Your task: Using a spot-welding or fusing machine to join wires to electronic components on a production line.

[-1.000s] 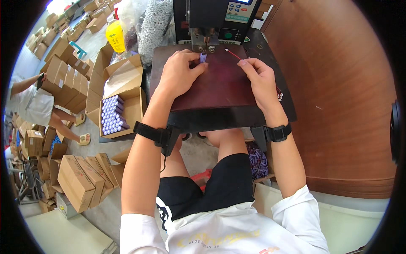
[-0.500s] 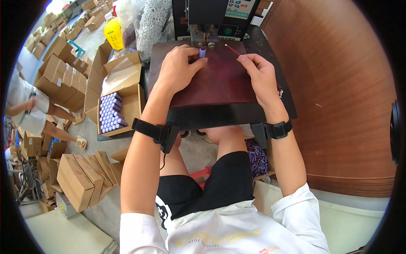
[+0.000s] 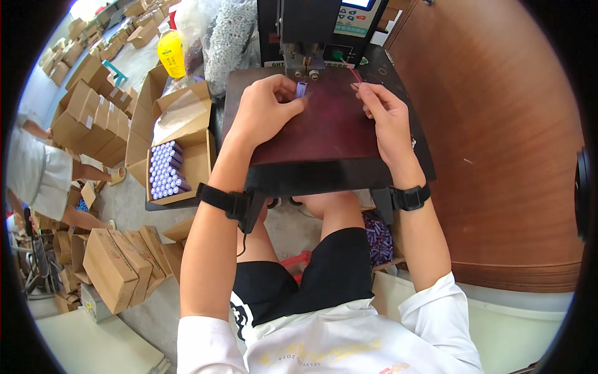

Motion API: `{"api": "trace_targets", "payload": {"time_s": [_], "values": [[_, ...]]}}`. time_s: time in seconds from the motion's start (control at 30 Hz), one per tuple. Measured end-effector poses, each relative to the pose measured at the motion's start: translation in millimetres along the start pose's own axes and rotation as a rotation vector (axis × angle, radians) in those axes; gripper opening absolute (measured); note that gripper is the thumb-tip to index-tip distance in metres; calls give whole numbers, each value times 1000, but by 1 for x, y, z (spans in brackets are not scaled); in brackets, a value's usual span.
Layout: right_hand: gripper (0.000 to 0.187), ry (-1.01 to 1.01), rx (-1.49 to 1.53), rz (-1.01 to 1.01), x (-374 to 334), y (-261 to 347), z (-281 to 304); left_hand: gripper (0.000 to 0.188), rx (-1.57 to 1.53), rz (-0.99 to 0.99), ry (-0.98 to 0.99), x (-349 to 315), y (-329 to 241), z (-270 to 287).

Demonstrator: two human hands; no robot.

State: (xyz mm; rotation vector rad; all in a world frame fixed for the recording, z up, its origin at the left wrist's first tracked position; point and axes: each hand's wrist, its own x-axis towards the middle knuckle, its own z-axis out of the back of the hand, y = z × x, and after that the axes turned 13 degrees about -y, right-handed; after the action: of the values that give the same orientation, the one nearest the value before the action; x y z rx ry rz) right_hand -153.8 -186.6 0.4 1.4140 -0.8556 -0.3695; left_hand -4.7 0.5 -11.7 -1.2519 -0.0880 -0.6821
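Observation:
My left hand (image 3: 260,112) pinches a small purple cylindrical battery cell (image 3: 301,90) between thumb and fingers at the far side of a dark red work plate (image 3: 311,140). The cell is close below and in front of the two metal electrodes (image 3: 310,73) of a black bench machine (image 3: 269,34). Over the right part of the plate, my right hand (image 3: 386,115) is closed on a thin red wire (image 3: 354,73). The wire points up and to the left, apart from the cell, with a pale tip.
An open cardboard box (image 3: 202,156) with rows of purple cells stands left of the plate. Behind it are a yellow bottle (image 3: 170,53) and a plastic bag (image 3: 233,43). A brown wooden panel (image 3: 492,143) bounds the right. Another person (image 3: 47,171) stands at far left among cartons.
The red wire has tilted more upright in my right hand, which has moved slightly right. My left hand still holds the cell. The person at far left has shifted.

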Motion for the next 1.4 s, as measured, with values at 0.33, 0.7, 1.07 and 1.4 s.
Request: {"api": "trace_targets", "payload": {"time_s": [0.33, 0.7, 1.07, 1.4], "values": [[13, 97, -74, 154, 11, 2, 0, 33, 20, -39, -108, 2, 1, 2], [16, 223, -172, 27, 18, -8, -18, 30, 100, -47, -79, 2, -9, 0], [18, 217, -190, 33, 20, -12, -21, 34, 73, -112, -18, 4, 0, -1], [18, 226, -202, 54, 20, -14, -21, 34, 89, -118, 2, 4, -2, 0]]}}
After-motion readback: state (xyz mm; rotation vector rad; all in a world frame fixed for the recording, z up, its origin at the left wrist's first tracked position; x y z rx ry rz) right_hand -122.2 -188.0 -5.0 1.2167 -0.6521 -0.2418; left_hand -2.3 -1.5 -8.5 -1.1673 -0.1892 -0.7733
